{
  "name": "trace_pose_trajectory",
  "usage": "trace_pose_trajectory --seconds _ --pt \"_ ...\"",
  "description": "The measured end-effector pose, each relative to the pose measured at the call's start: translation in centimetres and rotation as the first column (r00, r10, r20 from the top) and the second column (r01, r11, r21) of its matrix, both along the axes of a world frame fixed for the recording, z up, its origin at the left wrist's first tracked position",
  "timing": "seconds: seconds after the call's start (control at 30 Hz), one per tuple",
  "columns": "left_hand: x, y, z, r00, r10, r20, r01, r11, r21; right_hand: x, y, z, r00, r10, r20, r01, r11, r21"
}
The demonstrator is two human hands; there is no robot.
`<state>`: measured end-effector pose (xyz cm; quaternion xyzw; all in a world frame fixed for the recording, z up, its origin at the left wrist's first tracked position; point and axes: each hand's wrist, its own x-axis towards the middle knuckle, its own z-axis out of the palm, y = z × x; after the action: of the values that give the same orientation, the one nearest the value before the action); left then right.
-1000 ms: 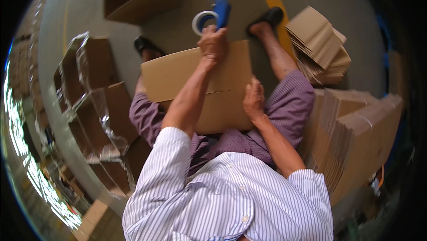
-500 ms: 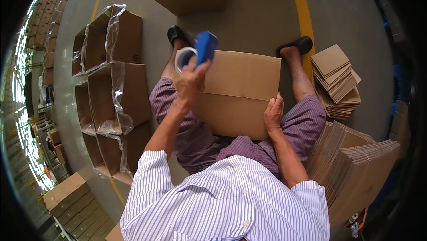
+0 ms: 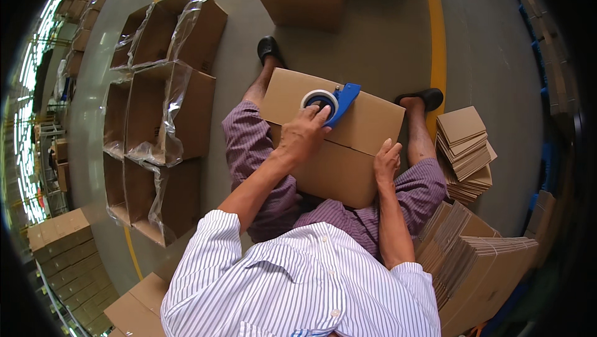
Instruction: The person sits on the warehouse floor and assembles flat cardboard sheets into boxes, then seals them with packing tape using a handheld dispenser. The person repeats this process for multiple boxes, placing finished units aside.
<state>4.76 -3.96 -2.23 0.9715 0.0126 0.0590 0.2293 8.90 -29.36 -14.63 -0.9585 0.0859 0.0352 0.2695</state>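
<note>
A brown cardboard box (image 3: 336,166) rests between my legs, its two top flaps folded down and meeting at a seam. My left hand (image 3: 301,136) grips a blue tape dispenser (image 3: 347,98) over the top of the box, fingers at the core of its roll. Whether the tape touches the cardboard, I cannot tell. My right hand (image 3: 387,160) holds the box at its right edge, by the end of the seam, with the fingers bent.
Open boxes with clear plastic liners (image 3: 163,107) stand in rows at left. Another open box (image 3: 301,4) is ahead. To my right lie small flat cardboard pieces (image 3: 463,144) and bundled flattened cartons (image 3: 488,268). A yellow line (image 3: 438,38) runs along the floor.
My left hand has brought the tape dispenser rightward and down over the box top, turning it. The right hand stays at the box's right edge. The whole view has shifted and tilted.
</note>
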Motion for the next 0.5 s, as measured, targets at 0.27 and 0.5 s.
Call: trace_pose_trajectory --seconds 0.27,0.5 --pt "-0.2 11.4 -8.8 0.635 0.750 -0.187 -0.577 0.299 -0.760 -0.6 0.1 -0.1 1.000 0.023 -0.002 -0.023 0.996 -0.084" --pt "-4.9 13.6 -14.6 0.344 0.797 -0.497 -0.864 0.062 -0.499 -0.7 0.9 0.5 0.998 0.056 0.002 -0.056 0.994 -0.090"
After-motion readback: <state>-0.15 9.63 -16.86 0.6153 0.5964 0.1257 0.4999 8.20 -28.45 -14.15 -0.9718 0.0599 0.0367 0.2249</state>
